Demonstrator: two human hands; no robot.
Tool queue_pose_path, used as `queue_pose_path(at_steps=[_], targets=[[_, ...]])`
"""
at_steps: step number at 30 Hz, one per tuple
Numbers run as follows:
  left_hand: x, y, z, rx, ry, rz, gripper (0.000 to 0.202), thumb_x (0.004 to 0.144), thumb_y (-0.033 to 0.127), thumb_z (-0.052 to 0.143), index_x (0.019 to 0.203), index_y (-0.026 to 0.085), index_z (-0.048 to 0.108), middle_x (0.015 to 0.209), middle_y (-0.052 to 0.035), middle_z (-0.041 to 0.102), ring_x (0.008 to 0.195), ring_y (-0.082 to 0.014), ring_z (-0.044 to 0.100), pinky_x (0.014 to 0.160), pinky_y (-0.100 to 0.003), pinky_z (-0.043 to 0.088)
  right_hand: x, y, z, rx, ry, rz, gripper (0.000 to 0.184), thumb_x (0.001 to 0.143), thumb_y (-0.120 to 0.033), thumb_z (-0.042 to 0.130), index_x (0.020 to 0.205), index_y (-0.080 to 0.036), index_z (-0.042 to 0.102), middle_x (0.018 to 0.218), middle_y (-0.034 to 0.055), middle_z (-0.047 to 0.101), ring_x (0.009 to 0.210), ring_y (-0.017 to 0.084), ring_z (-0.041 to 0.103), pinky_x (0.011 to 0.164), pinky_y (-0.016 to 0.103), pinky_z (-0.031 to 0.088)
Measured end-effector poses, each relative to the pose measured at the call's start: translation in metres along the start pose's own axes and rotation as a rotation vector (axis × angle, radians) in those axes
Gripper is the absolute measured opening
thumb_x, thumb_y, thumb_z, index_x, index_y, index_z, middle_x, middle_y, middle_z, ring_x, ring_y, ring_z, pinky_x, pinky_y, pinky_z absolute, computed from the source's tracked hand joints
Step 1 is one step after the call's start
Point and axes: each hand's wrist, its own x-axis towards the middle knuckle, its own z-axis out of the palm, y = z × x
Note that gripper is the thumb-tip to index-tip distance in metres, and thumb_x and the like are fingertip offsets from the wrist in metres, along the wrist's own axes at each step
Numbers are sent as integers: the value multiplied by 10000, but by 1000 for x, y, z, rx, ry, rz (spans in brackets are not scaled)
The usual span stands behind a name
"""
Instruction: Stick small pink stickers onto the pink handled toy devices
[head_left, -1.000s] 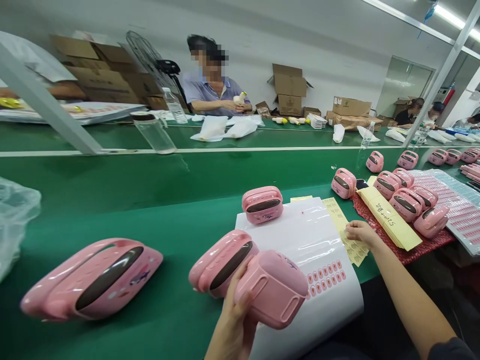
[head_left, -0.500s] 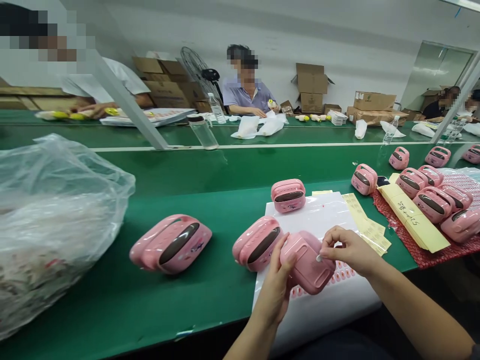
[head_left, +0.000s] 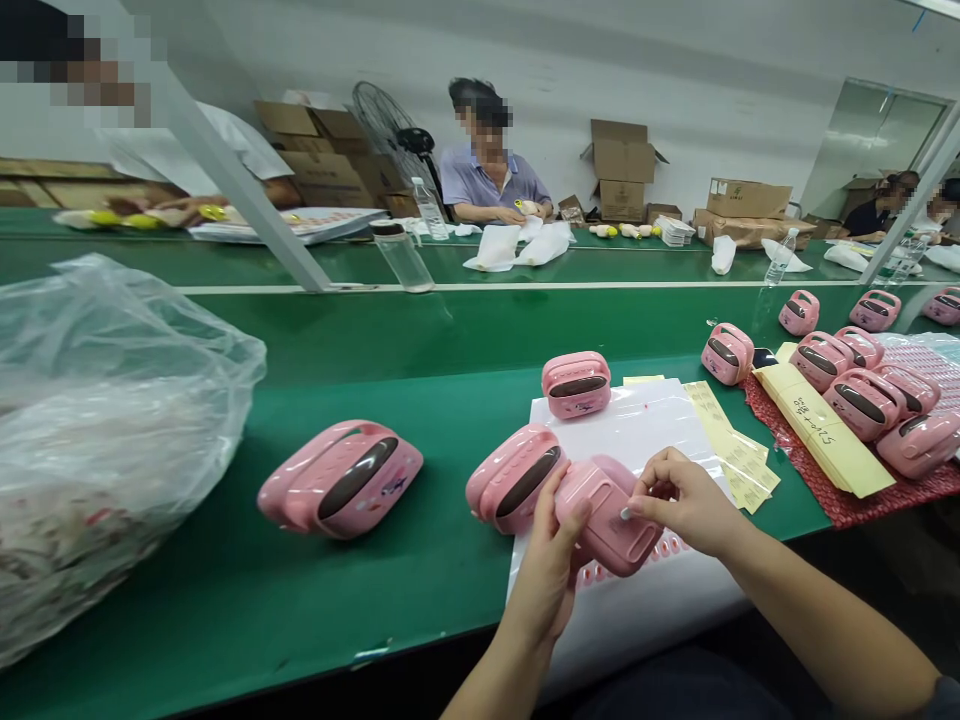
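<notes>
My left hand [head_left: 551, 545] grips a pink plastic toy case [head_left: 604, 525] from its left side, with the flat, panelled face turned up towards me. At the right edge of that face, the thumb and forefinger of my right hand [head_left: 675, 500] are pinched together. A tiny white spot shows at the thumb tip; whether it is a nail or a small piece held there I cannot tell. Just left of the held case stands another pink case [head_left: 510, 480] with a dark oval window. Beneath my hands lies a white sheet [head_left: 600, 438] with rows of small red-and-pink stickers, partly covered.
More pink cases stand at left [head_left: 341, 480], behind [head_left: 576, 385] and in a right-hand group [head_left: 866, 400]. Yellow label sheets [head_left: 739, 450] and a yellow paper bundle [head_left: 821, 415] lie right. A large clear plastic bag [head_left: 120, 420] fills the left. Co-workers sit across the green bench [head_left: 360, 340].
My right hand's pinch has shifted slightly left, further onto the face of the held case. The left hand keeps its hold. Across the bench, a co-worker's hands have moved a little.
</notes>
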Motion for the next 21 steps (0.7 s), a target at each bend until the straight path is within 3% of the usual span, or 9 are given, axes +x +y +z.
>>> queue_pose_path(at_steps=[4, 10, 13, 17, 19, 21], targets=[[-2, 2, 1, -22, 20, 0, 724, 597, 489, 759, 1245, 297, 503, 1251, -88, 551, 1000, -290, 600, 744, -376, 535, -4, 3, 8, -94, 68, -114, 71, 684, -193, 676, 653, -190, 612, 772, -13, 444, 617, 105, 473, 611, 265, 488], [0, -1, 4, -40, 33, 9, 686, 613, 467, 754, 1233, 286, 521, 1211, -74, 587, 1034, -290, 591, 781, -373, 529, -14, 8, 17, -271, 216, -500, 59, 777, -181, 564, 723, -202, 572, 866, 56, 483, 832, 199, 522, 770, 371, 489], [-4, 4, 2, -116, 77, 19, 627, 624, 484, 728, 1175, 226, 580, 1147, -74, 634, 1082, -314, 567, 847, -395, 511, -22, 5, 10, -135, 207, -554, 44, 824, -215, 517, 784, -219, 535, 867, 45, 485, 849, 194, 526, 775, 359, 480], [-21, 28, -11, -299, 226, 140, 623, 622, 618, 639, 1109, 231, 628, 1129, -65, 658, 1152, -359, 515, 868, -461, 506, -32, 21, 16, -22, 336, -555, 99, 847, -192, 470, 935, -237, 479, 895, 46, 502, 876, 198, 532, 793, 368, 465], [-32, 42, -21, -344, 227, 255, 603, 664, 655, 582, 1140, 287, 606, 1215, -32, 622, 1210, -350, 467, 865, -465, 511, -34, 43, 35, -98, 231, -539, 161, 825, -158, 482, 967, -233, 475, 882, 49, 530, 839, 196, 548, 767, 358, 477], [-40, 54, -29, -322, 231, 374, 629, 636, 662, 612, 1157, 311, 590, 1278, -9, 584, 1263, -344, 406, 837, -428, 533, -34, 67, 61, -214, 42, -567, 227, 804, -125, 481, 1007, -227, 479, 889, 61, 569, 831, 201, 565, 744, 350, 490]])
